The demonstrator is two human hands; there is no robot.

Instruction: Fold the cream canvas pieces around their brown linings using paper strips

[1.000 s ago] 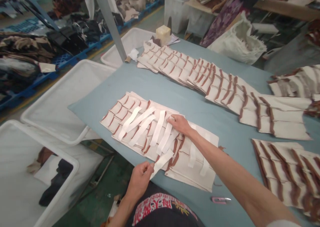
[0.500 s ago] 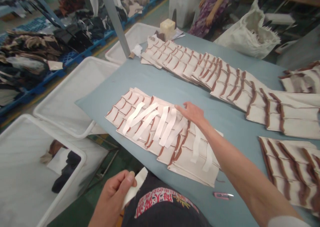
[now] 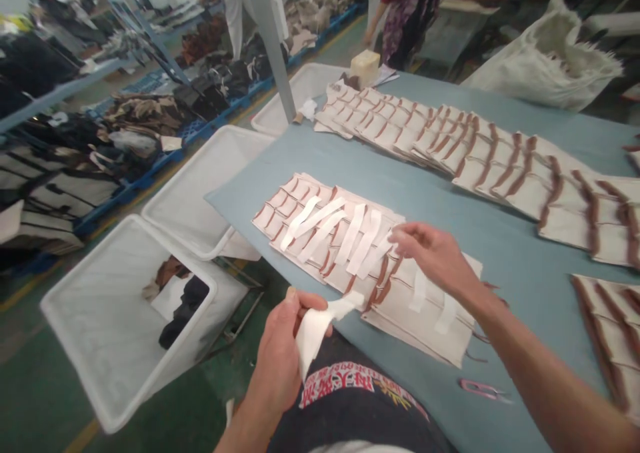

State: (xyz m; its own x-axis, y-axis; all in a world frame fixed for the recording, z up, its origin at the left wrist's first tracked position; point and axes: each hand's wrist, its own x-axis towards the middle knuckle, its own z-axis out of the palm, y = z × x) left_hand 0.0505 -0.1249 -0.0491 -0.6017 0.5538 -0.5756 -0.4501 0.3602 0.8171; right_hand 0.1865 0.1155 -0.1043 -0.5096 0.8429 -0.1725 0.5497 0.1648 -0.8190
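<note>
White fabric is filling the left hand (image 3: 285,346): thumb and fingers are pinching a white strip (image 3: 316,333), which is bending over them. One end is hanging toward the apron (image 3: 360,393); the other is reaching rightward to the near edge of the cream panels (image 3: 420,336). The right hand (image 3: 433,250) is keeping thumb and fingers close together at the upper end of one of the loose strips (image 3: 354,233) lying on those panels; whether it is gripping that strip, I cannot tell.

Along the near side, the panels are lying just inside the edge of the blue-green table (image 3: 240,193), leaving only a narrow margin. Beyond their far side, a broader band of tabletop is separating them from a long row of brown-edged panels (image 3: 400,126). More table is showing toward the left corner, and pink snips (image 3: 484,391) are lying near the panels' right end, blades pointing right.

The held strip is curving, so its long axis is changing direction at the fingers. The loose strips are slanting, upper ends leaning right and away from the body, across the panels' length, which is running from far left to near right. Past the table's left edge, white bins (image 3: 110,300) are standing.
</note>
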